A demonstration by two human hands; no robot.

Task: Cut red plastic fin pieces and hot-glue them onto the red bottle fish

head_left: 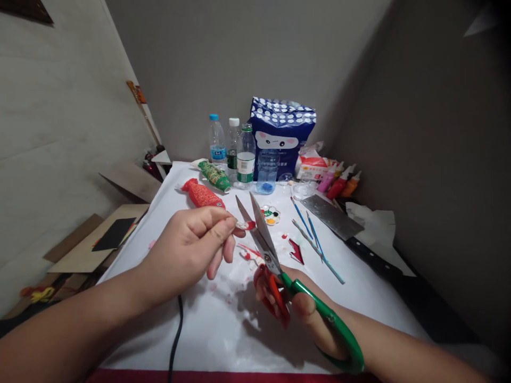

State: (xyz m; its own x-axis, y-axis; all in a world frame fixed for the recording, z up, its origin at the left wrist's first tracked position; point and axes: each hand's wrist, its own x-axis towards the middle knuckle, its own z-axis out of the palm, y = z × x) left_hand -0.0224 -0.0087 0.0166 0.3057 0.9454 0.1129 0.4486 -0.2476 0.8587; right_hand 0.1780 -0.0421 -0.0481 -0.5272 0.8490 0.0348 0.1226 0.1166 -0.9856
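Observation:
Between the thumb and finger of my left hand [195,247] is a small red-and-white piece [249,225]; its material is unclear. My right hand [307,314] grips a pair of scissors [265,242] with one green and one red handle. The blades stand apart and point up and away, with the red end of the small piece at the blades. Red-and-white scraps [251,259] lie on the white table cover below. Behind my left hand rests a red fish-shaped piece [202,195], and a green one [215,175] lies farther back.
Several plastic bottles [245,159] and a blue bag [283,127] stand at the back. A paint palette [271,215] lies beyond the scissors. Thin brushes [315,234], a cleaver [335,215] and paint tubes [339,183] are on the right. A black cable [176,335] crosses the front.

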